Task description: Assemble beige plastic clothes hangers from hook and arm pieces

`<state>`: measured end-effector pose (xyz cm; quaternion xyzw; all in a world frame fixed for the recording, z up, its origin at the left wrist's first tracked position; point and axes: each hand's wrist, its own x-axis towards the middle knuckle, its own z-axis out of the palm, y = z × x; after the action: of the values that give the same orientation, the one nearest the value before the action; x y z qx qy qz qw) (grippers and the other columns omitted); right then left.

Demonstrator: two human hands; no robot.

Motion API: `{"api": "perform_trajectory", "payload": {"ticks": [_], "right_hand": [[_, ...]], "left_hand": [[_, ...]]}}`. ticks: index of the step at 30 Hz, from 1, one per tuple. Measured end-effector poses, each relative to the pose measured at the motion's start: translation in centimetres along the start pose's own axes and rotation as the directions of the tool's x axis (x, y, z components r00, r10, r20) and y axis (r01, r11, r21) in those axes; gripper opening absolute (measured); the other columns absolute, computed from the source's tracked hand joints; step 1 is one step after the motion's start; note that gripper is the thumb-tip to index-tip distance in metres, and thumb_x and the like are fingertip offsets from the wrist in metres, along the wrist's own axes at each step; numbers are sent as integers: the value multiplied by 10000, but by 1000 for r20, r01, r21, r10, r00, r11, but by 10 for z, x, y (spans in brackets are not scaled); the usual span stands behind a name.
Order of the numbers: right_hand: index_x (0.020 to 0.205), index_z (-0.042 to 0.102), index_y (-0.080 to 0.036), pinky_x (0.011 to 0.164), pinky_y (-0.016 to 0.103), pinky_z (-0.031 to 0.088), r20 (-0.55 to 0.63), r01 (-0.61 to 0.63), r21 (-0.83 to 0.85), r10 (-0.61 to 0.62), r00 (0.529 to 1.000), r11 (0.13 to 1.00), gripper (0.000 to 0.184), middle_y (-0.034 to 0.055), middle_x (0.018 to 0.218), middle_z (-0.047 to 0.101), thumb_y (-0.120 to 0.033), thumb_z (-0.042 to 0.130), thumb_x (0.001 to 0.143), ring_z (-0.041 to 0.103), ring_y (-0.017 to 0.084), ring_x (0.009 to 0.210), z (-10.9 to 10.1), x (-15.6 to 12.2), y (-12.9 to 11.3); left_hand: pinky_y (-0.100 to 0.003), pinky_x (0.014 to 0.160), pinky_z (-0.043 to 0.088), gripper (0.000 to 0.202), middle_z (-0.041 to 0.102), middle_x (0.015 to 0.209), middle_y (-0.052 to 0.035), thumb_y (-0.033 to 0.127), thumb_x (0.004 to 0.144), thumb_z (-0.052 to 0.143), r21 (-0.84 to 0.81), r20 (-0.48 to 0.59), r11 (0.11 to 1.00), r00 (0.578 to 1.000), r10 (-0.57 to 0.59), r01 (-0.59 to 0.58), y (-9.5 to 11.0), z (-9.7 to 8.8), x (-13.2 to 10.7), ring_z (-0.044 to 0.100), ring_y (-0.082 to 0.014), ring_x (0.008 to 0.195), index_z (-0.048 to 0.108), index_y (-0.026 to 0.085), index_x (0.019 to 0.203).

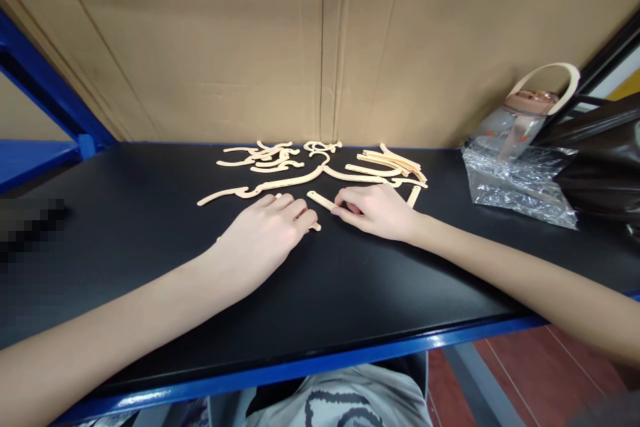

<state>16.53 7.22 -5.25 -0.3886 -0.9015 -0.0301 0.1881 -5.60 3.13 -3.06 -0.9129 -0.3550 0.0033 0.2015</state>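
Note:
My left hand (273, 227) is closed low over the black tabletop, its fingers curled on a beige plastic hanger piece (316, 227). Most of that piece is hidden under the hand; only small ends stick out. With thumb and fingers my right hand (377, 209) pinches a straight beige hanger arm (320, 199), whose holed end points left. Just beyond both hands lies a folding clothes hanger (295, 180), spread wide with its hook toward the back. Another beige strip (414, 196) shows partly behind my right wrist.
Loose curved hanger pieces (270, 159) lie at the back left, hooks (323, 146) at the back middle, and long hanger arms (390, 163) at the back right. A clear bottle (520, 121) and crinkled plastic wrap (520, 187) stand right. Cardboard (225, 47) walls the back.

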Motion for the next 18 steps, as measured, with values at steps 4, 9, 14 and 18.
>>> {"api": "perform_trajectory", "payload": {"ticks": [4, 9, 14, 18], "right_hand": [[878, 639, -179, 539, 226, 224, 3, -6, 7, 6, 1000, 1000, 263, -36, 614, 520, -359, 461, 947, 465, 83, 550, 0, 0, 0], [922, 638, -188, 543, 220, 233, 28, -16, 33, 15, 1000, 999, 276, -40, 613, 519, -413, 478, 940, 470, 84, 546, 0, 0, 0], [939, 632, -184, 546, 223, 240, 35, -7, 31, 6, 999, 999, 278, -39, 633, 519, -420, 486, 934, 471, 88, 558, -1, 0, 0], [936, 627, -182, 550, 223, 243, 39, 1, 34, -2, 999, 999, 270, -38, 639, 517, -415, 490, 932, 471, 90, 562, -1, -1, 1]], "left_hand": [[-379, 745, 421, 176, 635, 904, -57, 165, 932, 463, -67, 6, 998, 1000, -10, 10, 3, -1, 2, 554, -241, 840, 624, 153, 1002], [-368, 768, 428, 193, 634, 886, -36, 243, 962, 434, -326, -3, 944, 999, -52, 48, 4, -6, 1, 526, -215, 847, 609, 163, 946], [-344, 781, 431, 142, 630, 853, -11, 264, 936, 494, -491, -43, 867, 992, -117, 81, 4, -5, -1, 503, -205, 896, 609, 183, 916], [-352, 814, 427, 115, 622, 852, -13, 234, 917, 503, -495, -89, 867, 989, -121, 61, 5, -2, 1, 502, -211, 959, 607, 186, 907]]}}
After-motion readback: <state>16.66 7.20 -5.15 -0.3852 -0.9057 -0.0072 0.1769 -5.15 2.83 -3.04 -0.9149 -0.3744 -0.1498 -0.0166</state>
